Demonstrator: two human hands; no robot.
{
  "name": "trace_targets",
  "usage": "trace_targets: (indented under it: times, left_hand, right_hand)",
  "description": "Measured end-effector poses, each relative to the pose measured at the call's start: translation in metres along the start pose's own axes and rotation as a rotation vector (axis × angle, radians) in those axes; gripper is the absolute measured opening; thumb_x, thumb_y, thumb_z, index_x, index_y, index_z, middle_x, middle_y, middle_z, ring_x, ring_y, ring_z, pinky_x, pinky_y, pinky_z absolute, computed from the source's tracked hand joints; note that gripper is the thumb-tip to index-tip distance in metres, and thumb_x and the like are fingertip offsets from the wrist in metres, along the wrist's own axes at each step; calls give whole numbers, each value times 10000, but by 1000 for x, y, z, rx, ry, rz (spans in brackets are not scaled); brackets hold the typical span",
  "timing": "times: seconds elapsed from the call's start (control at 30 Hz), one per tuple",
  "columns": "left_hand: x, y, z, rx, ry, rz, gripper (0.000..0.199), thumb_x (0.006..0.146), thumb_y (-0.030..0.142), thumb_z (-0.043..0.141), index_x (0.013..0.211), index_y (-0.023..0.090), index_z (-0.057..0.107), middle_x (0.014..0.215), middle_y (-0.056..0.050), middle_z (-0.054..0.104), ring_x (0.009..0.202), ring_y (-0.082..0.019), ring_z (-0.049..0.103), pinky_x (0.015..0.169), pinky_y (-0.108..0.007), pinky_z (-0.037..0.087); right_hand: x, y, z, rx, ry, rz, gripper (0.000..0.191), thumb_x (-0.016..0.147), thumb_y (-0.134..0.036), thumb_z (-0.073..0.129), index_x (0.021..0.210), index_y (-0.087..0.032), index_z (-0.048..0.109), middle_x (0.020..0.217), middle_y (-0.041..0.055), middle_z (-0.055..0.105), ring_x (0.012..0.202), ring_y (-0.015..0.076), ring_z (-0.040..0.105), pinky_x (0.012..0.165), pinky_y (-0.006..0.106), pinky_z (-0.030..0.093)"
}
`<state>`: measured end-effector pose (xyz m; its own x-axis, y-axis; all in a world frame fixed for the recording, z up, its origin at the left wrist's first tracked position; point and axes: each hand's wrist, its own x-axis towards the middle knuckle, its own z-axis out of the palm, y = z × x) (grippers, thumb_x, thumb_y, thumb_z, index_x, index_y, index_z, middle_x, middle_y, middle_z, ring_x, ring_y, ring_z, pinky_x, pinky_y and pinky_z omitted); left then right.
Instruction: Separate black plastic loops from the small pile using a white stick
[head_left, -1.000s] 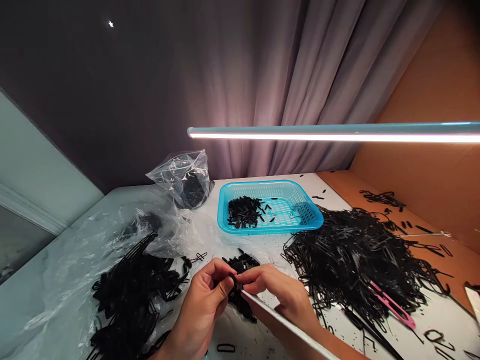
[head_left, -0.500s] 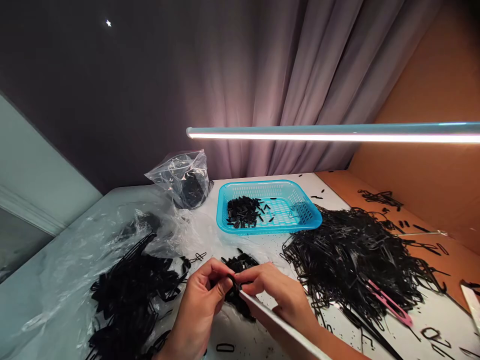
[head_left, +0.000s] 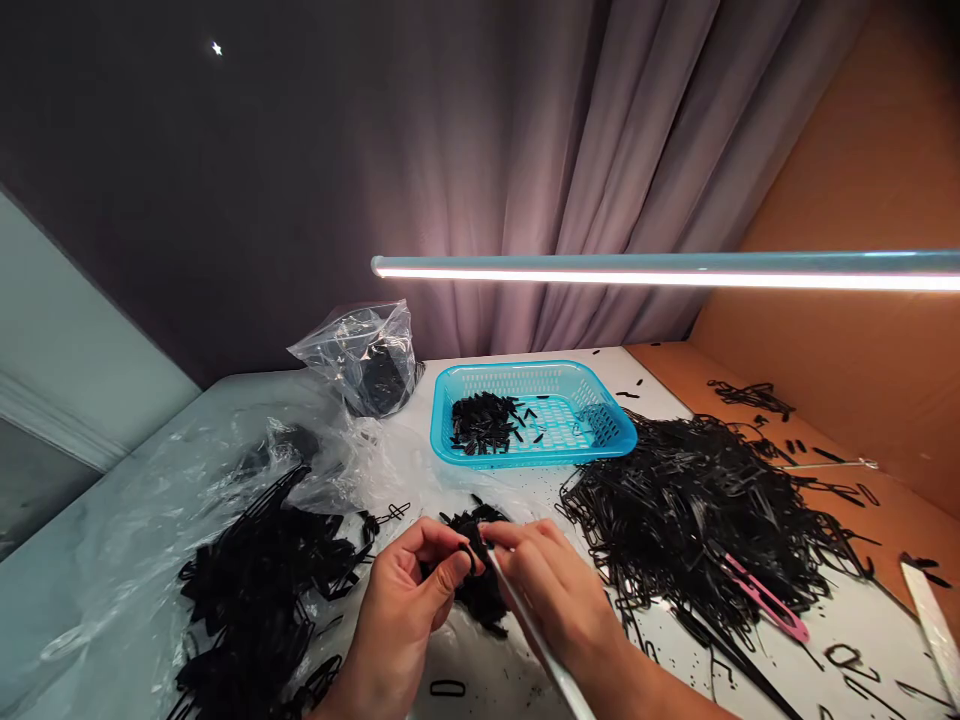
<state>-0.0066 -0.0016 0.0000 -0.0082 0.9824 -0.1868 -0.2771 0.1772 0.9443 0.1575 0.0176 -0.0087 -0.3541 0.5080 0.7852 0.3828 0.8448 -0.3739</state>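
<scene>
My left hand [head_left: 409,600] pinches a small black piece [head_left: 470,557] between thumb and forefinger, at the lower middle. Close on its right, my right hand [head_left: 551,590] is closed around a long white stick [head_left: 536,635], whose upper end is by the black piece. The stick slants down to the bottom edge. Just beyond and beneath the fingers lies a small heap of short black pieces [head_left: 480,600]. A blue basket [head_left: 532,461] behind the hands holds more short black pieces [head_left: 484,422] on its left side.
Black looped strips [head_left: 697,510] form a big pile at the right, with a pink tool [head_left: 765,598] on it. Another black pile [head_left: 255,600] lies on clear plastic at the left. A clear bag [head_left: 382,370] stands at the back; a lit tube lamp [head_left: 660,270] crosses above.
My right hand has turned slightly, and the white stick now points more steeply, its tip a little higher. A gap shows between the fingertips of my two hands. My left hand has barely moved.
</scene>
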Motion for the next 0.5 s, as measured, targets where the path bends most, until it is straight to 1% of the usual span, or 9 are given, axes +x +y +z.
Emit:
trace_targets:
  times: [0.07,0.13,0.17,0.2,0.27,0.37,0.5]
  left_hand:
    - [0,1,-1,4,-30,20,182,775,285,706,797,165,570,742,-2,576,584,-48,408,493,-177,247]
    - [1,1,-2,8,-30,30,190,777,283,704,775,164,556,723,-1,572,595,-55,413,500,-182,247]
    - [1,1,-3,8,-26,30,195,778,286,703,772,165,550,714,5,562,589,-54,402,500,-184,242]
    - [1,1,-3,8,-23,29,198,781,291,700,774,167,546,710,12,550,581,-52,385,499,-187,235]
    - [2,1,-4,14,-29,29,205,787,307,693,777,171,540,703,26,521,566,-47,347,497,-191,221]
    - [2,-1,-5,42,-26,36,230,789,342,687,770,172,532,681,38,475,553,-49,304,491,-198,202]
    - [2,-2,-5,87,-18,44,246,773,356,700,760,174,535,700,26,495,592,-65,342,508,-197,235]
  right_hand:
    - [2,-1,-4,76,11,144,98,920,-124,490,928,-155,582,1008,96,681,849,177,643,745,316,477]
    - [5,-3,-8,233,-16,348,67,900,-171,556,866,-182,613,984,41,701,825,145,671,727,250,511]
    - [6,-5,-10,309,-25,410,62,885,-179,584,835,-188,620,965,23,710,812,132,680,709,219,520]
    - [6,-7,-11,368,-40,440,58,870,-177,607,816,-189,623,960,13,715,817,125,685,704,200,524]
    - [5,-9,-12,417,-55,412,46,850,-161,632,814,-187,621,970,9,717,825,121,684,710,192,521]
    - [2,-8,-11,406,-80,351,76,830,-135,654,868,-192,620,1029,8,703,866,125,665,749,209,502]
    - [-1,-5,-9,384,-77,308,107,832,-125,657,900,-196,617,1053,1,693,876,123,646,771,226,477]
